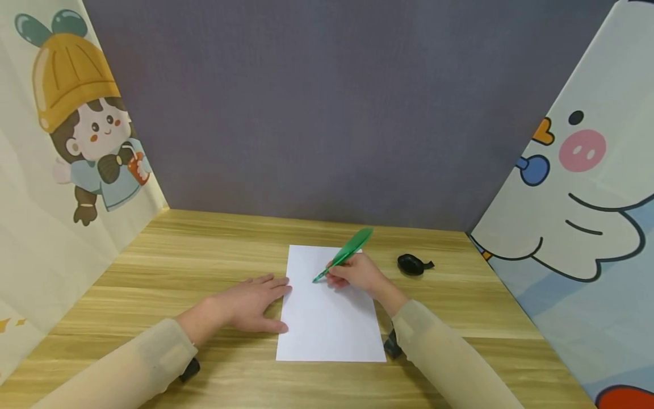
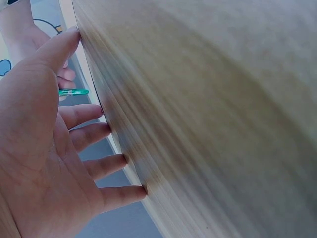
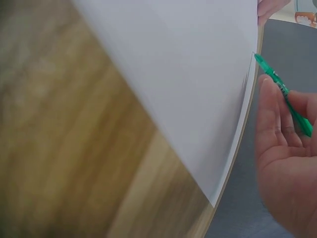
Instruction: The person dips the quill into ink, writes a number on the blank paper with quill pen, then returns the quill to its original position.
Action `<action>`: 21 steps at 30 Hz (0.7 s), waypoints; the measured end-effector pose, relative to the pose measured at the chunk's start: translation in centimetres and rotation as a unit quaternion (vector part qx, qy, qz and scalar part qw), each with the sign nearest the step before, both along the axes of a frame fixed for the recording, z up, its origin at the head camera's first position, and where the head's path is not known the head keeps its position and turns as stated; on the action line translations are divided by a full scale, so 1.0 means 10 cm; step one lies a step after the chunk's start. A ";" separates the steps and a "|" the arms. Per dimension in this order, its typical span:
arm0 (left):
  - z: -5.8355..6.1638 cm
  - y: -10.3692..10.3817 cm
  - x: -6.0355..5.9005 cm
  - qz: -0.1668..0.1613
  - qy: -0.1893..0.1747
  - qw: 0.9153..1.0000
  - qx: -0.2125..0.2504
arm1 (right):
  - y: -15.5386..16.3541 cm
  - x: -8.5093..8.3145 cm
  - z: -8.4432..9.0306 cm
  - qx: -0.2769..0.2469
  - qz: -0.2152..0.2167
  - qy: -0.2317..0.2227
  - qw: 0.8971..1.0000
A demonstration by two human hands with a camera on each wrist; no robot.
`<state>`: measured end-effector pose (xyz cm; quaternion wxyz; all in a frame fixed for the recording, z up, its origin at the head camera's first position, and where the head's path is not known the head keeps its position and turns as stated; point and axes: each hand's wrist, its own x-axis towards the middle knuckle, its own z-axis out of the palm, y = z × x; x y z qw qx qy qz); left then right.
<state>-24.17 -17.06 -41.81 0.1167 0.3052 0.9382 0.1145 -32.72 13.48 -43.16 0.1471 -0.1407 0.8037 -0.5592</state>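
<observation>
A blank-looking white sheet of paper [image 1: 329, 329] lies on the wooden table, its long sides pointing away from me. My right hand [image 1: 360, 272] pinches a green pen [image 1: 352, 248] with a wide, feather-like top, slanted so the top leans up and right. In the right wrist view the tip of the pen [image 3: 277, 82] is right at the sheet [image 3: 173, 74]. With fingers spread and fairly straight, my left hand [image 1: 254, 303] rests at the sheet's left edge, its thumb and fingertips on the margin. The left wrist view shows its palm side [image 2: 49, 153].
To the right of the sheet lies a small black rounded object [image 1: 411, 265] with a short tail. Behind the table [image 1: 214, 244] rises a dark grey panel [image 1: 317, 113]. Cartoon-printed white panels stand at the left [image 1: 30, 238] and right [image 1: 613, 238].
</observation>
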 end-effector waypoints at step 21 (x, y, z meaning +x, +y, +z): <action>0.00 0.00 0.00 0.000 -0.002 1.000 0.000 | 0.01 0.05 0.00 0.011 0.013 -0.010 1.000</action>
